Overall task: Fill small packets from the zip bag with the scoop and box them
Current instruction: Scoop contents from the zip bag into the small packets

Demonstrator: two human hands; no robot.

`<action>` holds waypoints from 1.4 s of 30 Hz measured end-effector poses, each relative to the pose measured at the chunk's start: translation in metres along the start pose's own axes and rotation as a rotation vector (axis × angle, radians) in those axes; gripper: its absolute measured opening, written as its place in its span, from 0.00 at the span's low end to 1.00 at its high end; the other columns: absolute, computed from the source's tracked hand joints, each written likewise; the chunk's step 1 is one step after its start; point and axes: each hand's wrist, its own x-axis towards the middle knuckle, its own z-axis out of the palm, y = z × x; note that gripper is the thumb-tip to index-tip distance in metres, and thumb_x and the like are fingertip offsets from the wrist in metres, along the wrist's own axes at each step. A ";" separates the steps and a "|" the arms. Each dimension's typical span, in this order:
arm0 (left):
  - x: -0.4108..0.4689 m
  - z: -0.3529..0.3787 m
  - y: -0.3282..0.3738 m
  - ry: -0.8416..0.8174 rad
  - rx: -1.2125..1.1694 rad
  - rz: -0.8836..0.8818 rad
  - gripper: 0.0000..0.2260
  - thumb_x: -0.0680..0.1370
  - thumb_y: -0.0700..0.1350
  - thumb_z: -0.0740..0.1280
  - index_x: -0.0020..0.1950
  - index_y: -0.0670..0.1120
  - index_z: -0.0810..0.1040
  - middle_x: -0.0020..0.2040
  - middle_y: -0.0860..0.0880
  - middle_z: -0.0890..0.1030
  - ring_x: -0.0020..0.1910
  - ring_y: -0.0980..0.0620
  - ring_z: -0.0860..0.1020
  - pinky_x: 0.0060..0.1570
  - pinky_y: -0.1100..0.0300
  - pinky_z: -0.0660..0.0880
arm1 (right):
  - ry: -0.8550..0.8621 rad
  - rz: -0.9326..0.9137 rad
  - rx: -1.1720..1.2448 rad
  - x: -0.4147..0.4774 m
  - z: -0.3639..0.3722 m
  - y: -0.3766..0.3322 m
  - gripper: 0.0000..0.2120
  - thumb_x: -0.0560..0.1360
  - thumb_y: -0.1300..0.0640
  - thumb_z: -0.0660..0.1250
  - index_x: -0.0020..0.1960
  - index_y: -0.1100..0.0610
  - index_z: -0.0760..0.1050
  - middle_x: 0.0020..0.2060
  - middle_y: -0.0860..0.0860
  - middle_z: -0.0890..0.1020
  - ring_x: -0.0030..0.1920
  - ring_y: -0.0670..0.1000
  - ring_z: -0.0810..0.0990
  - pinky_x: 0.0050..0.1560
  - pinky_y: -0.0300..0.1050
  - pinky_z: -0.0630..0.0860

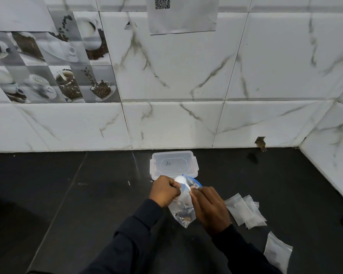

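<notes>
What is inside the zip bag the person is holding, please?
A small dark clump sits at the bottom of the zip bag, and the white scoop is at its mouth. The right hand covers part of the middle.

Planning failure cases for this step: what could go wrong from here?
1. The left hand grips the bag at its mouth while the right hand seems to pinch the scoop there; a slip could spill contents onto the counter.
2. Loose packets lie beside the right sleeve, which might scatter them.
3. The box looks lidded, and both hands are busy.
</notes>
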 end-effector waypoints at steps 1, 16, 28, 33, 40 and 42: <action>0.000 -0.001 0.000 -0.003 -0.006 0.006 0.08 0.71 0.32 0.70 0.38 0.45 0.83 0.43 0.47 0.84 0.42 0.49 0.81 0.47 0.57 0.81 | 0.018 0.058 0.048 0.002 -0.002 -0.001 0.23 0.83 0.47 0.57 0.47 0.63 0.83 0.42 0.55 0.83 0.39 0.50 0.81 0.39 0.42 0.80; 0.002 -0.005 -0.087 -0.339 -0.006 -0.160 0.05 0.71 0.38 0.73 0.44 0.38 0.86 0.42 0.37 0.85 0.29 0.54 0.77 0.35 0.63 0.78 | -0.794 0.925 0.235 0.033 0.031 0.084 0.05 0.69 0.59 0.70 0.37 0.57 0.85 0.39 0.53 0.86 0.43 0.52 0.83 0.46 0.42 0.78; -0.009 0.060 -0.109 -0.224 -0.425 -0.329 0.08 0.71 0.27 0.64 0.44 0.34 0.81 0.37 0.40 0.77 0.21 0.56 0.72 0.23 0.66 0.71 | -1.051 0.765 0.171 0.026 0.060 0.077 0.09 0.65 0.62 0.63 0.28 0.61 0.76 0.26 0.54 0.78 0.29 0.50 0.79 0.35 0.43 0.78; -0.004 0.058 -0.106 -0.178 -0.416 -0.219 0.10 0.74 0.29 0.65 0.52 0.35 0.82 0.44 0.41 0.81 0.26 0.57 0.73 0.28 0.66 0.72 | -0.979 0.755 0.096 0.018 0.066 0.073 0.08 0.69 0.58 0.62 0.35 0.59 0.76 0.33 0.54 0.78 0.35 0.56 0.76 0.42 0.45 0.77; -0.001 0.053 -0.097 -0.142 -0.395 -0.189 0.10 0.74 0.29 0.64 0.52 0.33 0.82 0.39 0.41 0.79 0.24 0.57 0.72 0.27 0.65 0.70 | -0.903 0.831 0.212 0.020 0.060 0.074 0.18 0.66 0.63 0.64 0.21 0.58 0.61 0.16 0.48 0.63 0.24 0.45 0.66 0.26 0.37 0.64; -0.005 0.051 -0.102 -0.155 -0.410 -0.233 0.10 0.73 0.28 0.63 0.48 0.34 0.82 0.36 0.42 0.79 0.23 0.56 0.72 0.26 0.65 0.71 | -0.888 0.877 0.292 0.024 0.055 0.078 0.22 0.66 0.62 0.68 0.19 0.56 0.61 0.17 0.46 0.61 0.21 0.43 0.61 0.25 0.37 0.61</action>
